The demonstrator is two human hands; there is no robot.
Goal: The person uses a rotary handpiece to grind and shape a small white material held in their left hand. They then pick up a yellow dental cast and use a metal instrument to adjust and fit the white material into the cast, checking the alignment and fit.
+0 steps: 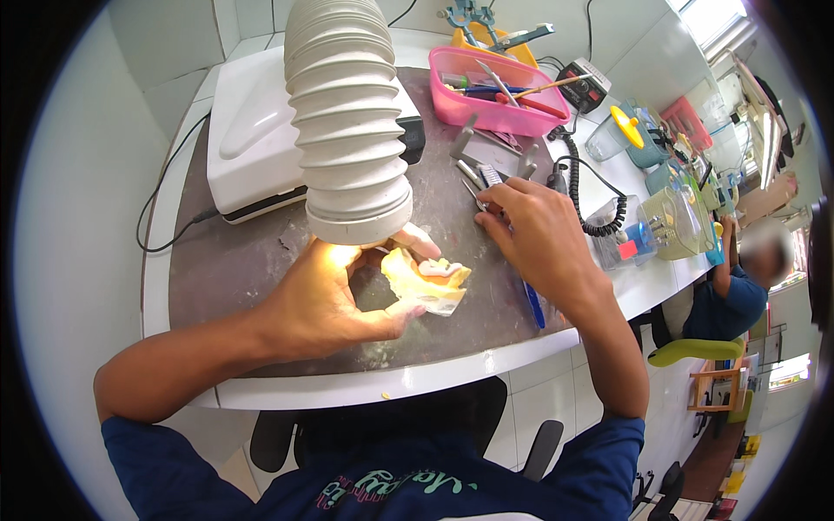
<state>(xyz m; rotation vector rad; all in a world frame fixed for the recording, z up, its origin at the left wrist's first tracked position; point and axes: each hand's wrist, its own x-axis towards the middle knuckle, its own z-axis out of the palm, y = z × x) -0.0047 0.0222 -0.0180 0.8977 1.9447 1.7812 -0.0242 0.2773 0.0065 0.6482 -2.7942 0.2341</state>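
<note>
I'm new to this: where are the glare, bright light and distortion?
Head view: warm light glows on the person's bare left hand below the pale ribbed plastic hose; head view: the bright upper right window is washed out; head view: the pale left wall bows along a black rim.

Ribbed hose (pixel 347 122) blocks way just beyond left hand (pixel 334 300); open lane on table (pixel 491 321) between yellow piece (pixel 401 276) and blue tool (pixel 532 304).
</note>
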